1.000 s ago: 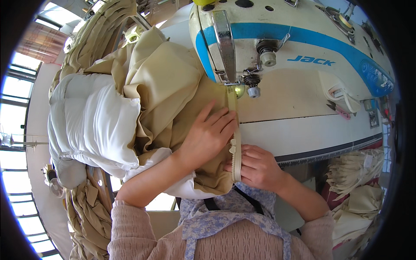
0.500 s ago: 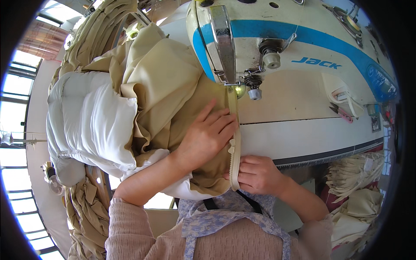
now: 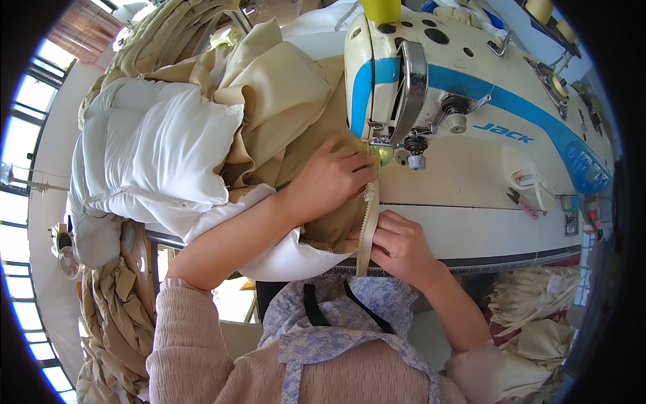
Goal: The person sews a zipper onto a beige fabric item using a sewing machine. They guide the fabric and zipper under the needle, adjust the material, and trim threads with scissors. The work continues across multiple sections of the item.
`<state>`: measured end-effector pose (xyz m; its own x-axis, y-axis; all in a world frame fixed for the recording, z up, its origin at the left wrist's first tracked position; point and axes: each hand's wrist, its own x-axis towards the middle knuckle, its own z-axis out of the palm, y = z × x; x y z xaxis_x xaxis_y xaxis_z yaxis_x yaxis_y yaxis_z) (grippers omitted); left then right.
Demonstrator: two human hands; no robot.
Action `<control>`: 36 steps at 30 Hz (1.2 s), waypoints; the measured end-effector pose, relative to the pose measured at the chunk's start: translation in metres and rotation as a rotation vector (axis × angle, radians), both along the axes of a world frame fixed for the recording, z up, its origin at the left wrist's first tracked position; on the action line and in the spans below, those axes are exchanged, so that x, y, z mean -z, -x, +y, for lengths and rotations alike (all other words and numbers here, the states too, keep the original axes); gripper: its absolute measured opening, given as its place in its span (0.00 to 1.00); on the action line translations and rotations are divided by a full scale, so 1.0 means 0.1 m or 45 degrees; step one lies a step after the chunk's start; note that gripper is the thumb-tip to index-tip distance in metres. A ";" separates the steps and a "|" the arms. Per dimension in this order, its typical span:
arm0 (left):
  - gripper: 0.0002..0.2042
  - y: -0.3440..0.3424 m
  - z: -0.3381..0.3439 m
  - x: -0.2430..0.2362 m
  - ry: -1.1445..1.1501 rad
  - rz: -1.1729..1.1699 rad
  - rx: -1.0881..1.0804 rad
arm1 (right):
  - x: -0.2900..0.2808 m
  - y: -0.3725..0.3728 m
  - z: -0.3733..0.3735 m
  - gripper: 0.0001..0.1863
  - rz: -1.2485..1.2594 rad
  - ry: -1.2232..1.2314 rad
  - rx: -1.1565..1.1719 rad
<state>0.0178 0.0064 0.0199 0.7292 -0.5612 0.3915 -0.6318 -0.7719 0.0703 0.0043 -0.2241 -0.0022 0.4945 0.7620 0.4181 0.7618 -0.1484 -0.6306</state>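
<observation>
My left hand [image 3: 340,176], fingers bent and bunched, grips a cream zipper [image 3: 368,222] just in front of the needle and presser foot [image 3: 380,143] of the white-and-blue sewing machine [image 3: 447,81]. The zipper runs toward me along the edge of tan fabric [image 3: 330,222]. Lower right, my right hand [image 3: 393,246] holds that fabric edge beside the zipper, some fingertips hidden under it. White quilted padding [image 3: 151,161] lies with the fabric, bundled at the left under and around my left forearm.
Pink-handled scissors [image 3: 523,202] lie by a white holder [image 3: 535,182] on the machine bed. Thread cones [image 3: 538,10] stand top right, a yellow container [image 3: 381,10] on the machine. Tan fabric piles hang at the left [image 3: 114,316] and lie lower right [image 3: 538,343].
My left hand has moved up toward the presser foot, its fingers more bent. My right hand and the zipper's near end sit higher. The whole view has shifted, the machine now farther right.
</observation>
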 end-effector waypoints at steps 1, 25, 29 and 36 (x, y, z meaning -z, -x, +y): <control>0.17 0.04 0.03 -0.03 0.036 -0.007 0.021 | -0.01 0.03 0.00 0.20 0.045 0.009 0.019; 0.36 0.95 0.51 -0.07 -0.337 0.405 -0.333 | 0.11 1.08 0.04 0.15 -0.102 -0.071 -0.260; 0.28 1.04 0.29 -0.25 -0.524 0.228 -0.444 | 0.02 1.33 -0.29 0.14 0.242 -0.286 0.229; 0.13 0.95 -0.43 -0.12 -0.029 0.200 -0.116 | 0.68 1.21 -0.50 0.16 0.811 -0.225 0.507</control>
<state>-0.0768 -0.0363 0.0323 0.8285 -0.4978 0.2564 -0.5421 -0.8278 0.1443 -0.1168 -0.2743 -0.0707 0.9033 0.4248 0.0597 0.1540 -0.1912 -0.9694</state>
